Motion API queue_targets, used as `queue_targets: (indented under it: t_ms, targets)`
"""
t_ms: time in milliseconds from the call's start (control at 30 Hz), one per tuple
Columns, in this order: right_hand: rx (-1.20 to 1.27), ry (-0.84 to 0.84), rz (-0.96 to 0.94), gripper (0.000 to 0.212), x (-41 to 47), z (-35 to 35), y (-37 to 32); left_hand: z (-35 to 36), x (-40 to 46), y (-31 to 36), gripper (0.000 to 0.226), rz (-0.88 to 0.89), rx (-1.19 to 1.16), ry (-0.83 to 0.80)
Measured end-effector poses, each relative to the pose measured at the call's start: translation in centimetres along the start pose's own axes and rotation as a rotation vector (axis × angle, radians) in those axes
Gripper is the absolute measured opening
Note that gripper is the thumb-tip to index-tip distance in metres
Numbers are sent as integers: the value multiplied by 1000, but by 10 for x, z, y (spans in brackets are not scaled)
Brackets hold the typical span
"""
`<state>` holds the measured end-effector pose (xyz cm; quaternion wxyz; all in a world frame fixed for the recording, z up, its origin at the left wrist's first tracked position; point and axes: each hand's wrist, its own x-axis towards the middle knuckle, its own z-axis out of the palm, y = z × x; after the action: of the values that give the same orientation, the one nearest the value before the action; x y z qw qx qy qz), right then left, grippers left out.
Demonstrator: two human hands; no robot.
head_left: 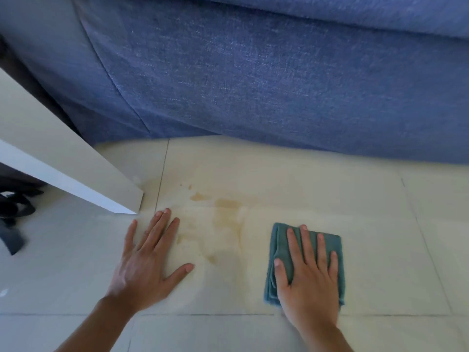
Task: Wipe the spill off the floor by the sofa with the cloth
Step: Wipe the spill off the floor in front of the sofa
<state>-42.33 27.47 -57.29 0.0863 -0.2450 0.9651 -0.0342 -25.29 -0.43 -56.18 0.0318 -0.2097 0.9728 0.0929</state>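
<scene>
Pale tiled floor [330, 199] in front of a blue fabric sofa [253, 80], with a white panel of furniture [63, 168] slanting in at the left and dark straps [15, 212] beyond it. Tan spill [223, 219] lying in smears and droplets between the two hands, running from small spots near the sofa down toward the near grout line. Left hand [147, 260] flat on bare tile, fingers spread, holding nothing, thumb tip touching or just beside the spill's edge. Right hand [307, 273] also flat and spread, pressed on top of the folded teal cloth [279, 250], pinning rather than gripping it. Cloth just beside the spill on its right, apparently on drier tile.

Judged stage: mid-wipe, with much residue left.

Risks from here: a sweep leftward pushing liquid into the left hand or under the white panel's foot; a stroke away from the body driving it toward the sofa's fabric hem, which would stain; the folded cloth sliding out or unfolding beneath a flat palm, since nothing clamps it; a saturated face merely smearing the film wider; the bracing left hand slipping if wet tile reaches it.
</scene>
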Motion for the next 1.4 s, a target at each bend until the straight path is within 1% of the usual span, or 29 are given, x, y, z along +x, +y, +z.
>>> queue_targets:
  t_ms: [33, 100, 133, 167, 200, 300, 333, 400, 467, 500, 567, 633, 667, 700, 733, 800, 867, 900, 967, 1000, 1067, 1133, 1200, 1267, 1400]
  targets:
    - [-5, 14, 97, 71, 18, -2, 1, 0, 1, 0, 92, -1, -5, 12]
    - [56, 23, 251, 74, 52, -6, -22, 1, 2, 0, 92, 1, -7, 26]
    - [90, 26, 283, 74, 59, -6, -38, 2, 2, 1, 92, 5, -5, 28]
    - [108, 28, 268, 74, 57, -5, -53, 3, 2, 1, 92, 9, -5, 27]
    - [108, 21, 197, 73, 45, -2, -66, 3, 1, 1, 92, 13, -8, 24]
    - [83, -22, -122, 74, -26, 6, -83, 1, 0, 1, 92, 5, -7, 15]
    - [86, -19, -183, 75, -44, 8, -77, 0, 0, 0, 92, 2, -1, 10]
    - [79, 18, -204, 76, -55, 14, -49, 0, 1, 0, 92, 9, 3, -1]
    - [52, 22, -100, 75, -45, 11, -14, 0, 0, 0, 92, 5, -7, 1]
    - [28, 36, -15, 75, -35, 7, 1, 0, 0, 0, 92, 1, -12, 6]
    - [19, 0, 164, 73, -11, -1, 18, 0, 1, 1, 91, 0, -17, 14]
    - [87, -23, 326, 72, 11, -6, 8, -1, 2, 2, 91, -7, -19, 19]
    - [119, -25, 370, 73, 18, -7, -4, 0, 1, 2, 91, -12, -17, 23]
    - [138, -24, 371, 74, 21, -8, -20, 1, 1, 2, 91, -13, -13, 24]
    - [139, -3, 317, 74, 17, -6, -37, 2, 0, 2, 92, -12, -9, 23]
    - [122, 0, 91, 72, -11, 1, -64, 1, 1, 1, 94, -12, -4, 21]
    - [122, -24, -118, 72, -46, 4, -68, 1, 1, 1, 96, -12, 6, 13]
    - [116, -22, -172, 72, -56, 4, -59, 2, 1, 2, 97, -13, 9, 6]
    - [79, 0, -165, 74, -66, 7, -29, 2, 2, 5, 98, -13, -8, -1]
    - [57, 19, -108, 74, -65, 8, -14, 1, 2, 4, 98, -15, -18, 0]
    - [23, 40, 72, 73, -58, 7, 6, -1, 2, 6, 98, -16, -29, 1]
    - [27, 10, 222, 73, -47, 5, 6, -1, 2, 8, 98, -16, -31, 6]
    - [61, -22, 283, 73, -41, 3, -8, -1, 2, 8, 97, -19, -35, 13]
    - [59, -32, 254, 73, -43, 4, -20, -1, 3, 7, 96, -17, -36, 16]
    - [21, -42, -47, 73, -79, 9, -24, 1, 2, 4, 94, -24, -25, 13]
